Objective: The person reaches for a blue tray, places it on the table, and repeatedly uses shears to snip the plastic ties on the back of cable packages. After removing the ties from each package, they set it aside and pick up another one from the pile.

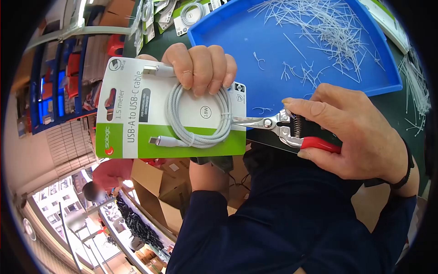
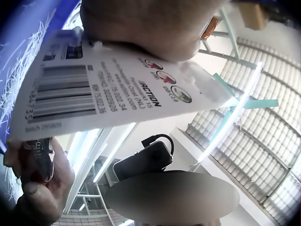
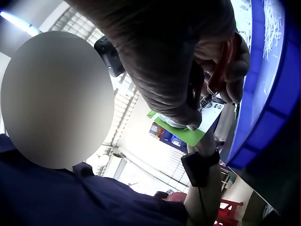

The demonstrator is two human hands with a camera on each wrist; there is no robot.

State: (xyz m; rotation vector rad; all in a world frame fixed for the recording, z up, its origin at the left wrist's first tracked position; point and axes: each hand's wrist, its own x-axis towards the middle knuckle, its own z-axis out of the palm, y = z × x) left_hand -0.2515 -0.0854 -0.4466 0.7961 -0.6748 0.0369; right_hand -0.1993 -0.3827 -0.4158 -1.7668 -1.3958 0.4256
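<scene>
Your left hand (image 1: 199,71) grips the card (image 1: 157,86) and coiled cable (image 1: 173,109) near the blue tray (image 1: 237,39); your right hand (image 1: 360,132) grips cutters (image 1: 269,122). Light, likely bendy: pinch card and springy coil as 1.

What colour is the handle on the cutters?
The cutters' handle is red, seen best in the head view.

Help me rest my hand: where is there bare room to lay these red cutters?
Widest: the left part of the blue tray, between its left wall and the scattered white ties. Smaller: the dark table between tray and right hand. Crowded: the tray's far right, heaped with ties, and the table beside it, with packaged cables left and more ties right.
</scene>
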